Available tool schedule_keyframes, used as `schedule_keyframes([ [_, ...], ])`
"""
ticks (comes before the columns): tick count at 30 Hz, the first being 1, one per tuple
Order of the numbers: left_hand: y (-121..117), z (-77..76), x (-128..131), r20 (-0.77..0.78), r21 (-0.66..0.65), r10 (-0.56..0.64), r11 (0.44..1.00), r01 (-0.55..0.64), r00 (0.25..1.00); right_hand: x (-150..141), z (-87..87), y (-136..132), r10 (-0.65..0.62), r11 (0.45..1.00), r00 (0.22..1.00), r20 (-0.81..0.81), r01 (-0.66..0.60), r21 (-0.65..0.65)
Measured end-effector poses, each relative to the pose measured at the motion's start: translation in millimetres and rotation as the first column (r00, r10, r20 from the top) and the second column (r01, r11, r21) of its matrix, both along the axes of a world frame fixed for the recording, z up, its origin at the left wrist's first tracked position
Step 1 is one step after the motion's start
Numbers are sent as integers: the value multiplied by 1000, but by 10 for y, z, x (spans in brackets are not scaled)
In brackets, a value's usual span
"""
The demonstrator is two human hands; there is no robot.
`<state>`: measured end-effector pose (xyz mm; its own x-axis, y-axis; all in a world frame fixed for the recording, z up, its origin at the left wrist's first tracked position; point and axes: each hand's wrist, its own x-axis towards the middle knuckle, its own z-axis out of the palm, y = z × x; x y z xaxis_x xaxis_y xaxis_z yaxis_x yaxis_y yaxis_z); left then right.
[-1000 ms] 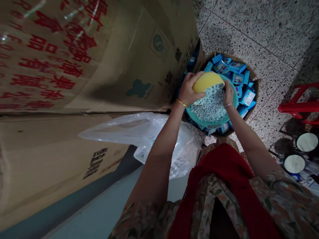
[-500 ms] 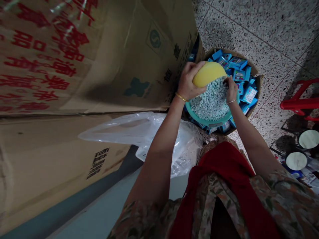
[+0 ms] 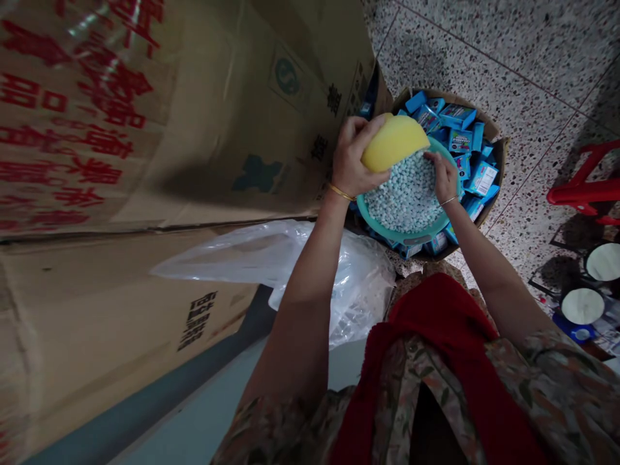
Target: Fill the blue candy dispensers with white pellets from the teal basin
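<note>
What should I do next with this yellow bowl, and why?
Probably tip the yellow bowl slightly further over the teal basin: your left hand holds it tilted, its rim by the pale pellets, and its inside is hidden, so it may hold some.

A round turquoise plastic basin (image 3: 438, 227) of round pale-blue pellets (image 3: 407, 197) sits among blue rectangular packets (image 3: 461, 141) in a round brown cardboard carton (image 3: 490, 127). Over the basin's far left is a rounded yellow bowl (image 3: 394, 143); left of the basin, a brown cardboard box (image 3: 203, 116); nearer left, a clear plastic bag (image 3: 361, 278); well right, a red plastic stool (image 3: 581, 192).
</note>
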<state>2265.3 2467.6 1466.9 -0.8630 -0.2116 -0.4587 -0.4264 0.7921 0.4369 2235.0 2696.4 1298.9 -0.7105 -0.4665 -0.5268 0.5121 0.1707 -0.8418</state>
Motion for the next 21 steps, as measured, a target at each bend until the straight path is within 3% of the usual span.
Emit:
schedule_keyframes([
  [6,22,42,70,-71,-43,-1,999,-2,997,21,75,96,54,998,995,-85,-56,-15],
  [10,81,97,116,-62,-43,29,999,-32,998,67,51,120,79,997,989,-129,-80,-4],
  [15,167,153,150,-145,-103,-16,995,1,989,106,22,135,107,994,982,-153,-106,17],
  [21,205,213,179,-106,-83,74,993,-83,992,184,-32,166,69,997,981,-180,-71,-5],
])
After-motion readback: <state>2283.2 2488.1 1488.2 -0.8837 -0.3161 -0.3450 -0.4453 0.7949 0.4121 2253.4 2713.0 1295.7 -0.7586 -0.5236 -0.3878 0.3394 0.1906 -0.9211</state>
